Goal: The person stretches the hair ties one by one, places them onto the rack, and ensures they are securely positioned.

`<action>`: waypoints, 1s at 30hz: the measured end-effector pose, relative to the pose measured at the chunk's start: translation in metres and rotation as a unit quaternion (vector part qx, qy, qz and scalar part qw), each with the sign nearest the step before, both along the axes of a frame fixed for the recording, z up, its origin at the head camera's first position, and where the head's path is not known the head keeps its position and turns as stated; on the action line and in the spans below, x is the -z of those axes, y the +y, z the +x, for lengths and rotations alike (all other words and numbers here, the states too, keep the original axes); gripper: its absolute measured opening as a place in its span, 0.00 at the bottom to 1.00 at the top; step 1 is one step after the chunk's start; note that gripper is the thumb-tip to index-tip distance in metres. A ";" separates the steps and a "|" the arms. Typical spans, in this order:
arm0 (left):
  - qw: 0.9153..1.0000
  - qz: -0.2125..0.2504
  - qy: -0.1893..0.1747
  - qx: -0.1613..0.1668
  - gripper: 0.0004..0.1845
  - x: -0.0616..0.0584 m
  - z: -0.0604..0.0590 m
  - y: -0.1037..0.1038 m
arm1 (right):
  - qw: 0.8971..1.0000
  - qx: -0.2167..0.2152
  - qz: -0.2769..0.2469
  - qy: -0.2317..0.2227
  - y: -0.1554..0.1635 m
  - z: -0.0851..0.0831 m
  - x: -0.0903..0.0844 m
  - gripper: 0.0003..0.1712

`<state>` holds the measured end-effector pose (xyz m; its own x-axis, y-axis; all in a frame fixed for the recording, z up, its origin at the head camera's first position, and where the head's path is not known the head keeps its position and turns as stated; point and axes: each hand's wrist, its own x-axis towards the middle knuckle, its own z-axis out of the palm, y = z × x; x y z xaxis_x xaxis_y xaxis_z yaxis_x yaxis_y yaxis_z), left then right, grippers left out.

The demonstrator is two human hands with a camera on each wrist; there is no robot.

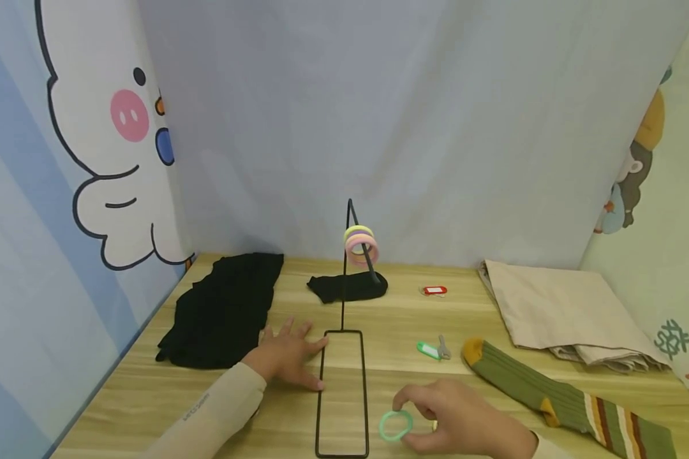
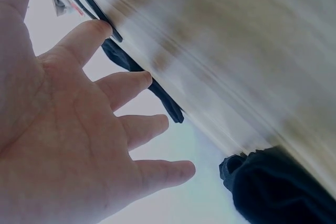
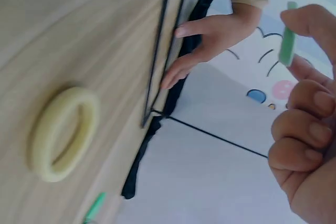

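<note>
My right hand (image 1: 409,417) pinches a light green hair ring (image 1: 395,425) just above the table near its front edge, right of the black wire stand's base (image 1: 342,395). The right wrist view shows the green ring (image 3: 286,40) edge-on between thumb and fingers, and a pale yellow ring (image 3: 65,132) lying flat on the wood. My left hand (image 1: 296,357) rests flat with fingers spread, its fingertips (image 2: 136,80) against the base's left wire (image 2: 107,27). Pink and yellow rings (image 1: 360,245) hang on the stand's slanted arm.
A black cloth (image 1: 224,309) lies at the left, a black sock (image 1: 347,287) behind the stand. A red key tag (image 1: 434,291), a green tag with a key (image 1: 432,349), a green striped sock (image 1: 557,395) and folded beige fabric (image 1: 563,312) lie to the right.
</note>
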<state>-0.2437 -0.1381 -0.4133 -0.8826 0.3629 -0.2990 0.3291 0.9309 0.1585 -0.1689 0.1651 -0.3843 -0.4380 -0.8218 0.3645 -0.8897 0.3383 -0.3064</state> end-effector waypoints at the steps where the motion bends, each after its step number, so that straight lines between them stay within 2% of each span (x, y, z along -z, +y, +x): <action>1: 1.000 0.000 -0.002 0.001 0.47 0.000 0.000 0.000 | 1.000 -0.008 -0.016 0.014 -0.001 0.001 -0.001 0.16; 6: 1.000 0.004 -0.007 0.001 0.48 0.002 0.001 0.001 | 0.993 -0.013 -0.090 0.079 -0.009 0.006 -0.014 0.13; 10: 1.000 0.003 -0.007 0.002 0.48 0.003 0.000 0.000 | 0.977 -0.012 -0.161 0.136 -0.018 0.007 -0.031 0.13; 16: 1.000 0.004 -0.003 0.001 0.48 0.002 -0.002 -0.001 | 0.940 -0.035 -0.274 0.201 -0.033 0.002 -0.059 0.17; 22: 1.000 0.000 0.003 0.001 0.48 0.001 -0.003 -0.002 | 0.892 -0.014 -0.345 0.292 -0.048 -0.002 -0.092 0.19; 25: 1.000 0.000 0.003 0.001 0.47 -0.001 -0.002 -0.001 | 0.874 -0.001 -0.365 0.321 -0.055 -0.006 -0.107 0.20; 28: 1.000 0.002 0.002 0.001 0.47 -0.002 0.000 0.000 | 0.871 0.027 -0.362 0.331 -0.061 -0.012 -0.119 0.20; 30: 1.000 0.001 0.001 0.000 0.47 -0.003 0.000 0.001 | 0.879 0.047 -0.351 0.320 -0.064 -0.018 -0.122 0.20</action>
